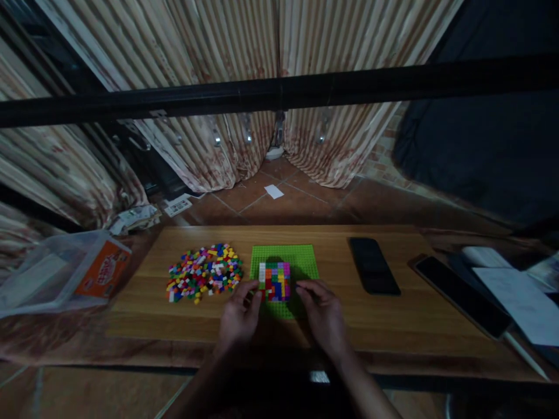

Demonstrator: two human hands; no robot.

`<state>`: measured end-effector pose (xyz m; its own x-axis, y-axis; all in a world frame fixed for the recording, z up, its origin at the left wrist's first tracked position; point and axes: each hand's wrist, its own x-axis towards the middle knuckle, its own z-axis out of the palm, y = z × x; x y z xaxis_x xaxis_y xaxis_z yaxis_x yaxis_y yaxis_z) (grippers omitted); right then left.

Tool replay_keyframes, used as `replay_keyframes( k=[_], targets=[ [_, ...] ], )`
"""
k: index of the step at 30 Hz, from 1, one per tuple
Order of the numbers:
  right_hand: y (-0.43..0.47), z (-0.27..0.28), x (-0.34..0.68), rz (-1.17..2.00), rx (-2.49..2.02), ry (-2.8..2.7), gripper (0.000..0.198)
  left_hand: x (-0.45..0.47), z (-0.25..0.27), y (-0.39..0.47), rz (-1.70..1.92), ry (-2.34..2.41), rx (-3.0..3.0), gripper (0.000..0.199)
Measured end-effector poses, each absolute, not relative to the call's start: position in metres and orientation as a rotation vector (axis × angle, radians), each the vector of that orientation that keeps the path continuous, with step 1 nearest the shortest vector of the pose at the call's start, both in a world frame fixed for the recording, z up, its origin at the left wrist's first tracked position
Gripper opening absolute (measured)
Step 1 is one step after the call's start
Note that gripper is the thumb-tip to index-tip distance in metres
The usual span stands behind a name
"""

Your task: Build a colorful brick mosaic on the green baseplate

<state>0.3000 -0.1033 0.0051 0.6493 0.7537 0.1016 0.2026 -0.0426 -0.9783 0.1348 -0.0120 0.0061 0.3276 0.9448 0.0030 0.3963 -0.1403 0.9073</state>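
On a green studded baseplate [305,256] stands a compact block build [275,282] of many colours, with white, green, purple, red, yellow and blue bricks. My left hand [239,317] is at its left side, fingers curled and thumb tip close to the red bricks at the lower left corner. Whether it grips a brick there is hidden. To the right of the build, a little apart from it, my right hand [324,314] has thumb and forefinger pinched together. Something small and dark seems to be at those fingertips, too dim to name.
A pile of loose bricks [205,270] lies left on the wooden table [332,233]. A black phone [374,266] lies right; another dark device [463,297] lies across the right edge. Beyond the left edge is a clear plastic box [48,270]; a dark bar [279,93] crosses ahead.
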Motion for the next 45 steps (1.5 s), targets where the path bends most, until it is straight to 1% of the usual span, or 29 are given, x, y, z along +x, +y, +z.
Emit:
replay_keyframes(
  k=[8,14,21,24,27,32,39,42,45],
  targets=[
    [-0.080,-0.007,0.292,0.536,-1.589,-0.953,0.018,0.133,-0.009,-0.005,0.785,1.192,1.871,0.031],
    [-0.076,-0.010,0.294,0.436,-1.682,-1.065,0.016,0.131,-0.019,-0.006,0.781,1.154,1.928,0.028],
    [-0.070,-0.005,0.291,0.245,-1.796,-1.282,0.015,0.130,-0.026,-0.007,0.830,1.087,1.957,0.024],
    [-0.068,-0.002,0.289,0.197,-1.840,-1.300,0.015,0.130,-0.025,-0.008,0.843,1.082,1.950,0.024],
    [-0.070,-0.001,0.288,0.214,-1.858,-1.236,0.016,0.129,-0.025,-0.008,0.848,1.065,1.931,0.023],
    [-0.075,-0.005,0.287,0.320,-1.867,-0.991,0.025,0.129,-0.024,-0.009,0.840,1.056,1.906,0.022],
    [-0.067,-0.008,0.284,0.205,-1.973,-0.861,0.040,0.129,-0.028,-0.008,0.868,1.036,1.923,0.023],
    [-0.062,-0.012,0.281,0.221,-1.984,-0.821,0.047,0.128,-0.029,-0.009,0.901,1.013,1.941,0.023],
    [-0.060,-0.016,0.279,0.266,-1.984,-0.795,0.048,0.128,-0.029,-0.010,0.909,1.004,1.943,0.024]
  ],
)
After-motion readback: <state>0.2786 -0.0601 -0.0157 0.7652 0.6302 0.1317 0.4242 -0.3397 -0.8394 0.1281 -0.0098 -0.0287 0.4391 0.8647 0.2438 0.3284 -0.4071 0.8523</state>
